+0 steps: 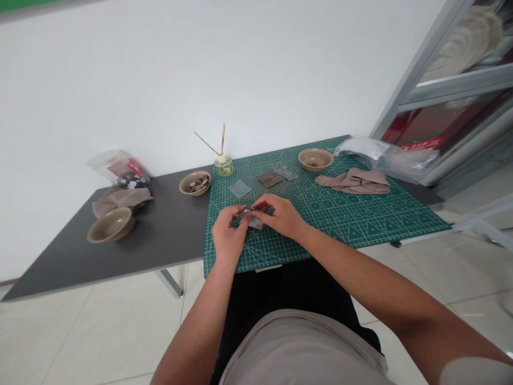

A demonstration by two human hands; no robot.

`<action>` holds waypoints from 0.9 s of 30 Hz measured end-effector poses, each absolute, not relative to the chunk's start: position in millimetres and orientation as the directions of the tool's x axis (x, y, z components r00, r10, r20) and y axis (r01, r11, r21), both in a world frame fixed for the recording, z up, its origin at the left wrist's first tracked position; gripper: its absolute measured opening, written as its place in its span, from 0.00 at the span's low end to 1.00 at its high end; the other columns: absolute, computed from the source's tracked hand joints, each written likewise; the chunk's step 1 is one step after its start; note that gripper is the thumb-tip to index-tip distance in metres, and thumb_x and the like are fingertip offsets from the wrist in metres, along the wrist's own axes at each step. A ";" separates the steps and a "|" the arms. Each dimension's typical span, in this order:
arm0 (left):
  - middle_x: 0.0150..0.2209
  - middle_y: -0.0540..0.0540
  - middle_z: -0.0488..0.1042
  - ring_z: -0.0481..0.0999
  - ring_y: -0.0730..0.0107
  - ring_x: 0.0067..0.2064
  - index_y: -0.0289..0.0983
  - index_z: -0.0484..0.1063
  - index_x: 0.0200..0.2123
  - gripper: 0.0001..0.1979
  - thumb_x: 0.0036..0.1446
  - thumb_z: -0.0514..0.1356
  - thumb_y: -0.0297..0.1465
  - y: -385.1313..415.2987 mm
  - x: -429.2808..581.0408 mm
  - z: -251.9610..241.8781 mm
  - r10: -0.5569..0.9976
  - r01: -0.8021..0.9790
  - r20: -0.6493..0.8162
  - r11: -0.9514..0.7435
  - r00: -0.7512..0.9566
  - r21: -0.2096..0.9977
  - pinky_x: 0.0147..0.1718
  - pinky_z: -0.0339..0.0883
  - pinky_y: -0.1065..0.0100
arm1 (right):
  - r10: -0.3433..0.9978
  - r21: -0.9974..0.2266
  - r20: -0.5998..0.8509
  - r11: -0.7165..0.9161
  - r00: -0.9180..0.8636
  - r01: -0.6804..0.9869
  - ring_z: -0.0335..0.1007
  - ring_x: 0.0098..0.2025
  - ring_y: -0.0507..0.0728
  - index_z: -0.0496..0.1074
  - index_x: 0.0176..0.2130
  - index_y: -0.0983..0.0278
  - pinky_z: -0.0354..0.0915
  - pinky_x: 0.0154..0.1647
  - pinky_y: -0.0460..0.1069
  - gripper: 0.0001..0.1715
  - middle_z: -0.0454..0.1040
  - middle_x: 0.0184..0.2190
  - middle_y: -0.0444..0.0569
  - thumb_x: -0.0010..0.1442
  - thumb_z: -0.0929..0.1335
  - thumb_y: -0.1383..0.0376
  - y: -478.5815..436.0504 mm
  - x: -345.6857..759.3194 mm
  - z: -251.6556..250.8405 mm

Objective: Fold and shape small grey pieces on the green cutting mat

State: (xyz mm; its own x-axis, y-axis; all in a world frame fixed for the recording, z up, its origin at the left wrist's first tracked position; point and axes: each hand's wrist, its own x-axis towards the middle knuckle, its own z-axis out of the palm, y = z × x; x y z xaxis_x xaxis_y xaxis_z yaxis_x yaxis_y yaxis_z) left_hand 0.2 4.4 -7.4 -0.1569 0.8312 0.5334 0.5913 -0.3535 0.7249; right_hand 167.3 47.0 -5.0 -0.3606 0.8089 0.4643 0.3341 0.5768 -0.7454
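Note:
My left hand (229,231) and my right hand (282,215) meet above the near part of a green cutting mat (336,219). Their fingertips pinch a small, pale grey, flat piece (255,221) between them; it looks like a little sheet or pouch, and the fingers partly cover it. Just beyond the hands, a light blue-grey square (239,188), a brown square (270,179) and another grey square (287,173) lie flat on the mat.
A glass bottle (225,166) with thin sticks stands behind. One bowl (184,187) holds brown chunks; another bowl (316,167) holds small bits. A third bowl (106,231), cloth (140,195) and plastic bag (105,163) sit left. Right are a brown cloth (356,183) and clear plastic (385,154).

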 end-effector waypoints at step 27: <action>0.54 0.43 0.76 0.70 0.49 0.54 0.44 0.74 0.48 0.12 0.60 0.59 0.35 -0.6 -13.1 -8.8 0.937 0.906 0.281 -0.291 0.205 0.309 0.48 0.64 0.49 | 0.730 -0.441 0.368 0.682 -0.576 0.584 0.69 0.40 0.59 0.78 0.33 0.63 0.65 0.43 0.52 0.03 0.79 0.32 0.47 0.55 0.73 0.69 52.0 167.3 -6.0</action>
